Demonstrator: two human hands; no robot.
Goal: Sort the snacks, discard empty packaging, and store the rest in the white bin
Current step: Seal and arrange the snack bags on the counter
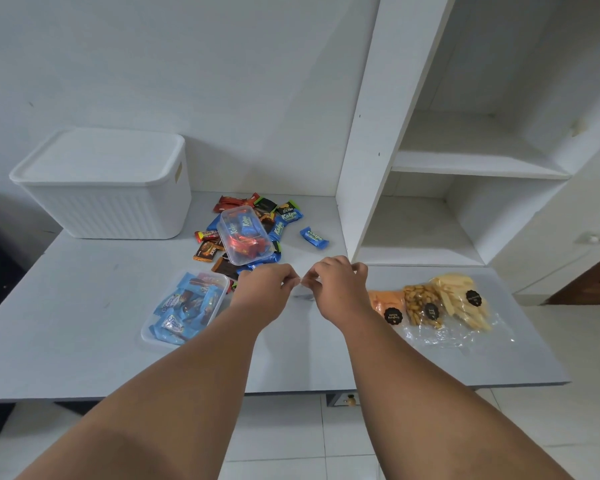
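Note:
My left hand (267,289) and my right hand (336,285) meet over the middle of the table, both pinching a small clear wrapper (303,282) between their fingertips. Behind them lies a heap of snack packs (274,216) in blue, red and brown, with a clear tub (245,237) resting on it. Nearer, on the left, a second clear tub (184,310) holds several light-blue packs. One blue snack pack (314,237) lies alone to the right of the heap. The white bin (108,185) stands at the back left with its lid on.
Three clear bags of chips and nuts (426,303) with black stickers lie on the right of the table (84,323). White shelving (447,161) rises at the back right. Below the table's front edge there is tiled floor.

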